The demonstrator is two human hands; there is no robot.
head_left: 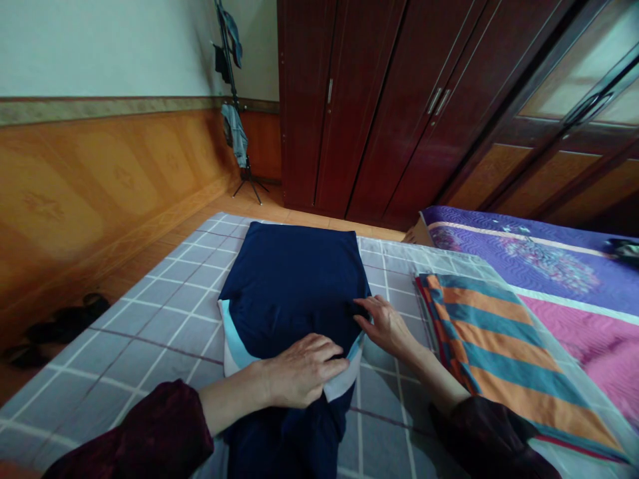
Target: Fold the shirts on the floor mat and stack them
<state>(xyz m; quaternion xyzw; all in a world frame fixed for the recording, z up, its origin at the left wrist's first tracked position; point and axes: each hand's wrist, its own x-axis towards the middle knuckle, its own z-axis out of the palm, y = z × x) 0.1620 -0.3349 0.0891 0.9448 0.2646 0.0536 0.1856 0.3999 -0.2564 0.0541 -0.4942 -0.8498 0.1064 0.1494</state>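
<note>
The garment (292,293) is navy, edged with pale blue and white bands. The sheet (150,326) is grey, checked with white lines and thinner maroon ones. The towel (499,352) carries wide orange and teal stripes. The quilt (554,266) is purple and pink, crossed by a white band. The left sleeve (144,432) and right sleeve (489,432) are dark maroon. The wardrobe (424,113) is reddish brown.
</note>
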